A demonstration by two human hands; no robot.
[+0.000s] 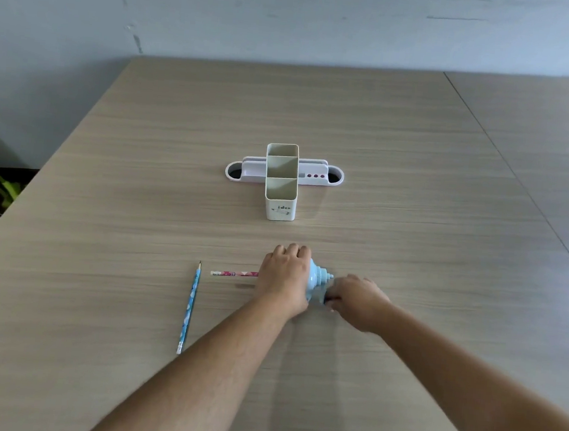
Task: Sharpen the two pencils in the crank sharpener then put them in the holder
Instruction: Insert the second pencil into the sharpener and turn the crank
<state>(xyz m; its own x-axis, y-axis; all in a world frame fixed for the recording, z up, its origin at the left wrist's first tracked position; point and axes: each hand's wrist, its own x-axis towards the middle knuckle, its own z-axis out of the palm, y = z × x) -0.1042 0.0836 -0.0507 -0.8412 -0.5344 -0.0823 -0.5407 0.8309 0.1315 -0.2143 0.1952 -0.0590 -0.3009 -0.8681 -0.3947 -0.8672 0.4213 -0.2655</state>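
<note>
A light blue crank sharpener stands on the wooden table. My left hand lies over its top and left side, holding it down. My right hand grips the crank handle on its right side. A pink pencil sticks out of the sharpener to the left, eraser end outward, its tip hidden under my left hand. A blue pencil lies loose on the table to the left, point facing away from me. The white holder, with three open compartments and a low side tray, stands further back.
The table is wide, with a seam to a second tabletop at the right. Its left edge drops off toward a floor with green items. A grey wall runs behind the far edge.
</note>
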